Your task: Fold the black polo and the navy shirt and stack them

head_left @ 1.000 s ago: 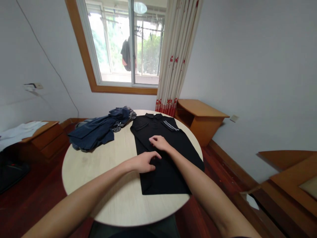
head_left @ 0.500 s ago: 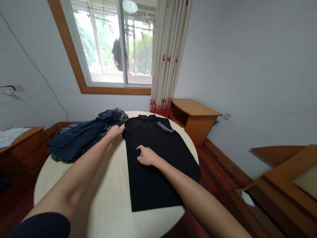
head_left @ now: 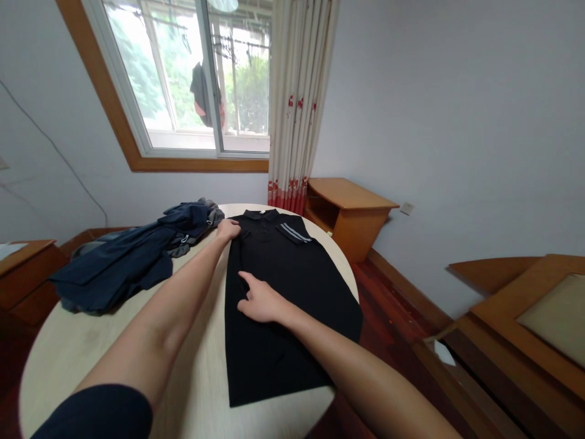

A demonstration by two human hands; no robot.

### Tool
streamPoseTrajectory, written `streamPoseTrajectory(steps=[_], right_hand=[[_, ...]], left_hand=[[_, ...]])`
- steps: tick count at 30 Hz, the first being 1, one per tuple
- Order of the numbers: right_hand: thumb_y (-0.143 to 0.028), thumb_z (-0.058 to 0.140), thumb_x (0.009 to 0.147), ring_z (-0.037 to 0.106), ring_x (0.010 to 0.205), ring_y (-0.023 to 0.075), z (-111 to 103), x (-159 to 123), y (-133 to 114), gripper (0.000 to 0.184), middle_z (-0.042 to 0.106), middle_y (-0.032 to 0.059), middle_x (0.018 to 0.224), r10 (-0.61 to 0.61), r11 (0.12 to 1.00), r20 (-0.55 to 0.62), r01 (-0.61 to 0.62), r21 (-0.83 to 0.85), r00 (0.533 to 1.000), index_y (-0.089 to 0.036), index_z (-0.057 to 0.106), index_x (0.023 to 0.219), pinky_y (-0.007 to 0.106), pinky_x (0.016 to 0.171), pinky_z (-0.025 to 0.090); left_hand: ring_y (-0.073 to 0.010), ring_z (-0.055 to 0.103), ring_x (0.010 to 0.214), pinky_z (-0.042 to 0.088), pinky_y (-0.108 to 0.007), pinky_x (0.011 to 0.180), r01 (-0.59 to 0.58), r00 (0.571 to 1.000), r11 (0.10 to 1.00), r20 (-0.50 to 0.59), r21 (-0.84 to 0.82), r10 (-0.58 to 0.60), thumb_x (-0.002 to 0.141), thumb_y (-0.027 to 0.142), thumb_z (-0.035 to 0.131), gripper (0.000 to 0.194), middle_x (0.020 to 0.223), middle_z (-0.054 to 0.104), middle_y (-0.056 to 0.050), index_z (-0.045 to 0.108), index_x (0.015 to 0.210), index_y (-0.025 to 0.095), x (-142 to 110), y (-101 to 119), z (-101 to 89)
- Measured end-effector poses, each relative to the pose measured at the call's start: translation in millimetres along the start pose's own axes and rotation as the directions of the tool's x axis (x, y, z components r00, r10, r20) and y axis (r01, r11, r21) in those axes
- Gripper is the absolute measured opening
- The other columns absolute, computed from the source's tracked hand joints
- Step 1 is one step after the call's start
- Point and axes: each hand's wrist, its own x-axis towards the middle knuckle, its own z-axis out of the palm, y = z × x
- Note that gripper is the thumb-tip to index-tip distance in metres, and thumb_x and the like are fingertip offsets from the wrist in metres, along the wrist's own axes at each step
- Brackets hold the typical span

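Observation:
A black polo shirt (head_left: 292, 274) lies spread on the round table, its collar at the far end. Two pale stripes mark the cuff of its right-hand sleeve, which is folded in over the body. At the shirt's left shoulder, my left hand (head_left: 228, 229) is closed on the sleeve cloth, which is partly hidden beneath it. My right hand (head_left: 260, 299) rests on the shirt's left half, index finger stretched out and thumb apart, with nothing held.
On the left of the pale round table (head_left: 196, 378) lies a heap of dark blue and grey clothes (head_left: 123, 256). A wooden cabinet (head_left: 351, 201) stands behind at the right, beside a curtain (head_left: 292, 110). Wooden furniture (head_left: 516, 323) stands at the far right.
My left hand has drawn the left sleeve inward over the shirt. My right hand has shifted toward the shirt's left edge, its index finger straighter. The view has turned slightly right.

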Motion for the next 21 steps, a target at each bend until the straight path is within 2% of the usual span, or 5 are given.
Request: streamPoseTrajectory(steps=[5, 8, 13, 17, 21], right_hand=[[-0.022, 0.063, 0.078, 0.05, 0.059, 0.0119, -6, -5, 6, 0.094, 0.057, -0.0031, 0.073, 0.068, 0.987, -0.023, -0.064, 0.15, 0.997, -0.014, 0.019, 0.16, 0.023, 0.058, 0.044], [-0.018, 0.062, 0.079, 0.046, 0.051, 0.0098, -11, -13, 7, 0.091, 0.051, -0.0067, 0.066, 0.09, 0.979, 0.017, -0.092, 0.183, 0.996, -0.016, 0.02, 0.16, 0.021, 0.05, 0.04], [-0.011, 0.055, 0.084, 0.048, 0.04, 0.0067, -13, -28, 9, 0.042, 0.052, -0.0059, 0.063, 0.102, 0.978, 0.26, -0.145, 0.151, 0.96, -0.018, 0.067, 0.123, 0.017, 0.039, 0.036], [-0.007, 0.051, 0.083, 0.053, 0.04, 0.006, -11, -35, 4, 0.028, 0.057, -0.0043, 0.07, 0.106, 0.954, 0.311, -0.185, 0.236, 0.945, -0.017, 0.069, 0.102, 0.015, 0.036, 0.038], [-0.007, 0.047, 0.086, 0.056, 0.044, 0.0072, -13, -41, -5, 0.024, 0.056, -0.006, 0.062, 0.142, 0.838, 0.296, -0.274, 0.472, 0.944, -0.018, 0.065, 0.098, 0.015, 0.042, 0.046]], left_hand=[[-0.0202, 0.068, 0.104, 0.05, -0.027, 0.096, -0.232, 0.963, 0.973, 0.134, -0.014, 0.232, 0.081, 0.024, 0.065, 0.045, 0.114, 0.074, -0.008, 0.069, 0.125, 0.014, -16, 15, 26.4], [-0.0211, 0.059, 0.124, 0.04, -0.028, 0.111, -0.303, 0.946, 0.953, 0.124, 0.015, 0.299, 0.09, 0.03, 0.056, 0.041, 0.133, 0.066, -0.011, 0.068, 0.125, 0.012, -29, 7, 31.2], [-0.0263, 0.039, 0.144, 0.023, -0.038, 0.122, -0.304, 0.951, 0.946, 0.089, 0.108, 0.296, 0.097, 0.039, 0.044, 0.051, 0.153, 0.046, -0.017, 0.059, 0.136, 0.008, -46, -16, 32.9], [-0.0296, 0.022, 0.152, 0.02, -0.046, 0.122, -0.307, 0.944, 0.921, 0.204, 0.241, 0.261, 0.097, 0.048, 0.042, 0.06, 0.163, 0.029, -0.015, 0.048, 0.147, 0.014, -59, -27, 33.8], [-0.0316, 0.013, 0.154, 0.016, -0.058, 0.12, -0.318, 0.931, 0.901, 0.279, 0.295, 0.237, 0.099, 0.05, 0.035, 0.065, 0.166, 0.016, -0.015, 0.036, 0.154, 0.015, -80, -25, 28.5]])
